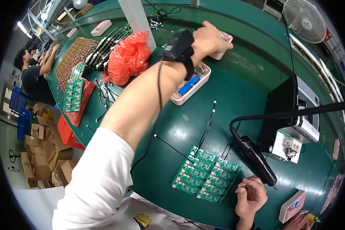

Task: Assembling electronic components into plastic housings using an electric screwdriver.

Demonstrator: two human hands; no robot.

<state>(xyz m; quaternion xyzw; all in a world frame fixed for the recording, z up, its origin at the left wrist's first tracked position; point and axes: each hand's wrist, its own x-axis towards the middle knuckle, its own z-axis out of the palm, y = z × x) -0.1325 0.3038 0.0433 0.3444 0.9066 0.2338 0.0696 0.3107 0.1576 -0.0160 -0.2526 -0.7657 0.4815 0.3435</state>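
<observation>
My left arm stretches to the far middle, a black device (177, 45) strapped at its wrist. My left hand (210, 41) is over a pink plastic case (220, 55), thumb and fingers around it; the palm side is hidden. Just nearer, under the wrist, lies an open pink case (204, 78) with a blue cylindrical battery (189, 86) inside. Low at the right, my right hand (251, 197) pinches a thin dark wire at the fingertips. Beside it lies a panel of green circuit boards (207, 174) with black leads (207, 128) running from it.
A black soldering iron handle (257, 159) hangs by the right hand, near a black-and-silver machine (287, 111). Another person's hand (298, 221) is by a pink case (292, 206). Left are a red bag (128, 57), more boards (73, 94) and wires; a post (136, 17) stands behind.
</observation>
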